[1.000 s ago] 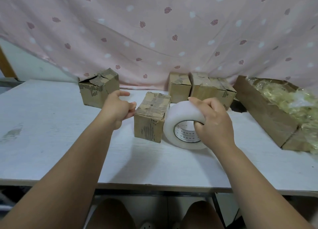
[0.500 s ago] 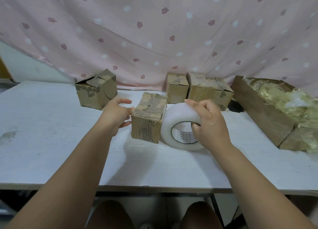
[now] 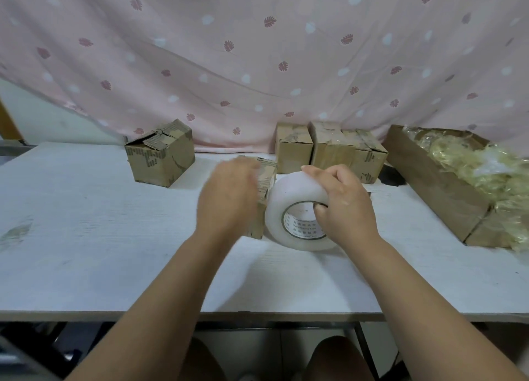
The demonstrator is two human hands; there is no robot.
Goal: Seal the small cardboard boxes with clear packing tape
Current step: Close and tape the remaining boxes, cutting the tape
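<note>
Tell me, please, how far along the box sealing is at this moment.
Done, apparently: the back boxes by the curtain show glossy tape. In hand: the right hand grips the tape roll beside the middle box, which the blurred left hand partly hides. Left: that box and the far-left box, its flaps ragged and gaping.

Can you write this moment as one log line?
right hand: grips tape roll | left hand: blurred, at middle box | tape roll: on edge on table, beside box
</note>
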